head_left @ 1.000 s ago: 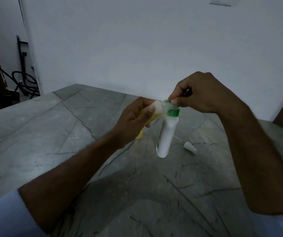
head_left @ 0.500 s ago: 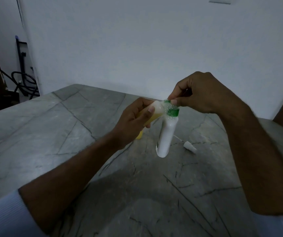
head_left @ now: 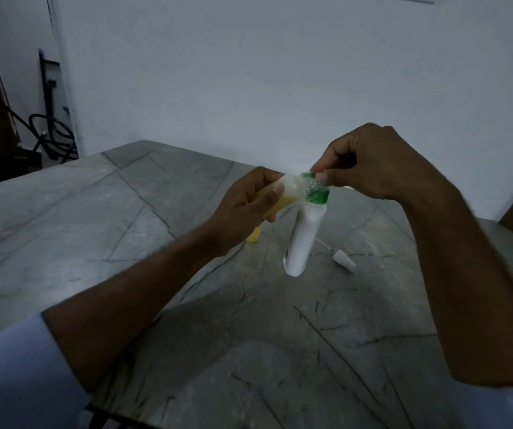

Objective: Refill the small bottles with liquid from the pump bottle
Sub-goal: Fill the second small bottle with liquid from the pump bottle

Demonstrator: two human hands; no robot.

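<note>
My left hand grips a small bottle of yellow liquid, tilted so that its pale, empty upper end meets the top of a white bottle. That white bottle hangs nearly upright, with a green neck speckled with small white droplets. My right hand pinches the green neck from above with thumb and forefinger. The two bottle mouths touch, and the joint itself is partly hidden by my fingers. I cannot tell whether the white bottle's base rests on the table.
A white cap with a thin tube lies on the grey cracked-stone table, just right of the white bottle. A white wall stands behind. Dark cables and a stand are at the far left, off the table.
</note>
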